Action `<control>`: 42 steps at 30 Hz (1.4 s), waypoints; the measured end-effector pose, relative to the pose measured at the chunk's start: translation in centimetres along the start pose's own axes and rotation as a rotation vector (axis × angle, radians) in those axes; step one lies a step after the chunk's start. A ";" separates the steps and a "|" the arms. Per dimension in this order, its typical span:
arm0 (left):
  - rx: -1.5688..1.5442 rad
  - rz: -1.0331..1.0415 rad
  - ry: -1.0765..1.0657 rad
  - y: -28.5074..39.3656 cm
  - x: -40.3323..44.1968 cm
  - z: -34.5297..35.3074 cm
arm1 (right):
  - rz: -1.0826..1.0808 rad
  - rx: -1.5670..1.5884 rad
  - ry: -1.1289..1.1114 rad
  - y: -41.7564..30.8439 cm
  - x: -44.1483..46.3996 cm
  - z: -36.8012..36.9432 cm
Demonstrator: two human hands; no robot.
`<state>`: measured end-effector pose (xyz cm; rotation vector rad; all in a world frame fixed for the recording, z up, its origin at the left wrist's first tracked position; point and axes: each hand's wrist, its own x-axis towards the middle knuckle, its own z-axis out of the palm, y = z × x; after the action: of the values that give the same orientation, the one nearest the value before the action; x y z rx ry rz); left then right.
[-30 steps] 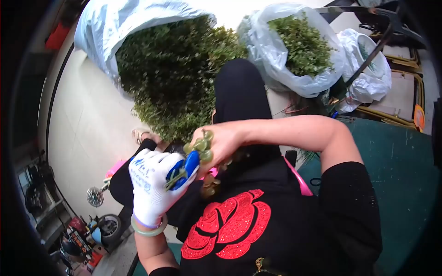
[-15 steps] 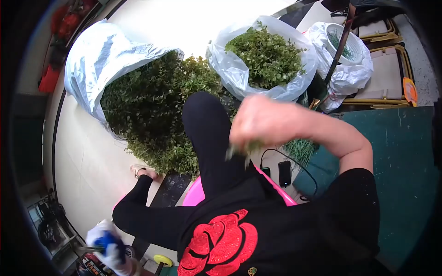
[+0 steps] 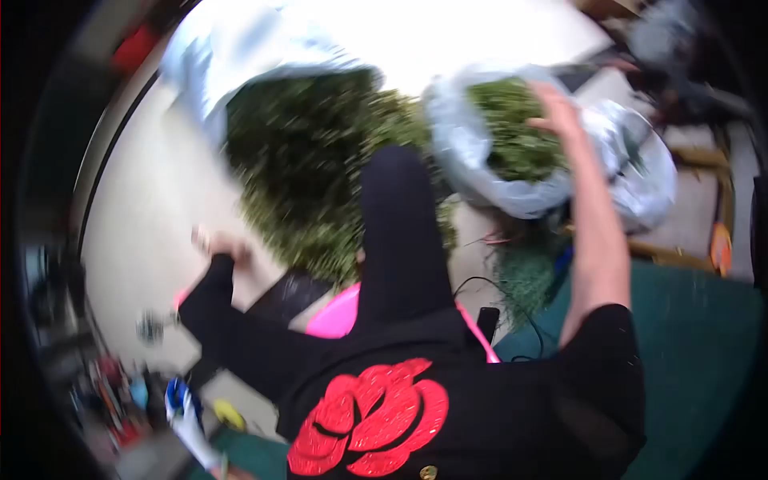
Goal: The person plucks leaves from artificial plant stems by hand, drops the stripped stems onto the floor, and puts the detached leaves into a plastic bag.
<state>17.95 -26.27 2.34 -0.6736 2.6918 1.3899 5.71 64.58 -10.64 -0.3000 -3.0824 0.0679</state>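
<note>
1. The gloved left hand (image 3: pixel 184 410) is low at the far left, blurred; I cannot tell whether its fingers are closed or hold anything.
2. Just right of that hand is a yellow round object (image 3: pixel 230 414).
3. Well beyond it, farther forward, a large heap of leafy greenery (image 3: pixel 300 172) spills from a white bag (image 3: pixel 192 76).
4. Immediately left of the right hand, smaller leafy sprigs (image 3: pixel 504 132) fill a pale plastic bag (image 3: pixel 462 144).
5. The bare right hand (image 3: pixel 558 110) has thumb and fingers spread, at the sprigs' edge; contact is unclear.
6. Right of it sits a crumpled white bag (image 3: pixel 652 196).
</note>
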 end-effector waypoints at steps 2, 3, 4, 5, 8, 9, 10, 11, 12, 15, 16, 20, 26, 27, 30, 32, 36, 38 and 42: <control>0.044 -0.180 0.174 -2.3 -5.1 1.1 | 0.055 -0.175 -0.186 0.4 0.7 -1.3; 0.276 -0.276 0.106 -5.7 -6.2 -0.5 | 0.292 -0.133 -0.476 -8.4 0.8 -7.6; 0.243 -0.339 0.080 -9.0 -7.9 -1.5 | 0.048 -0.063 -0.324 -1.5 3.1 -3.6; 0.533 -0.261 0.188 -15.3 -9.8 -3.5 | 0.013 0.011 -0.249 0.4 5.4 -1.6; 0.363 -0.618 0.208 -14.3 -14.1 -4.1 | -0.266 0.105 -0.172 -5.0 9.7 -0.9; 0.311 -0.591 0.234 -15.1 -15.0 -4.1 | -0.406 0.178 -0.166 -8.1 10.5 -0.9; 0.302 -0.540 0.246 -16.7 -15.8 -4.5 | -0.417 0.158 -0.224 -13.6 9.4 -2.4; 0.299 -0.485 0.263 -18.1 -16.4 -5.1 | -0.424 0.141 -0.278 -20.9 7.1 -4.2; 0.273 -0.509 0.248 -18.1 -16.9 -5.4 | -0.526 0.117 -0.299 -24.7 6.5 -4.6; 0.865 -0.570 0.163 -17.4 -18.1 -5.5 | -0.754 0.023 -0.336 -34.4 3.7 -5.1; 0.918 -0.574 0.162 -17.2 -18.7 -5.4 | -0.811 0.053 -0.348 -37.2 2.4 -5.6; 0.923 -0.435 0.317 -16.7 -20.7 -4.8 | -0.902 0.147 -0.422 -43.2 -0.9 -6.2; 0.703 -0.720 -0.245 -25.9 -22.5 -2.6 | -0.885 0.113 -0.445 -40.9 -2.4 -3.3; 0.612 -0.659 -0.074 -25.6 -22.0 -2.2 | -0.931 0.086 -0.363 -40.0 -2.7 -2.5; 0.390 -0.495 0.320 -20.5 -19.7 0.0 | -0.900 -0.041 -0.252 -39.8 -3.6 -0.9; 0.209 -0.426 0.283 -17.2 -16.1 3.2 | -0.834 0.043 -0.254 -40.5 -4.4 -0.1; 0.728 -0.261 -0.219 -14.4 -10.5 10.8 | -0.783 0.192 -0.376 -41.4 -5.0 0.6; 0.821 0.079 -0.264 -13.7 -10.2 12.9 | -0.808 0.235 -0.331 -40.8 -4.9 0.8; 0.533 0.150 -0.218 -3.5 -15.3 10.6 | -0.771 0.402 -0.311 -39.7 -4.7 1.3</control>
<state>31.41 -14.20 -3.21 -0.2624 2.7831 0.6518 2.64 24.70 -10.27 0.9795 -3.1152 0.7366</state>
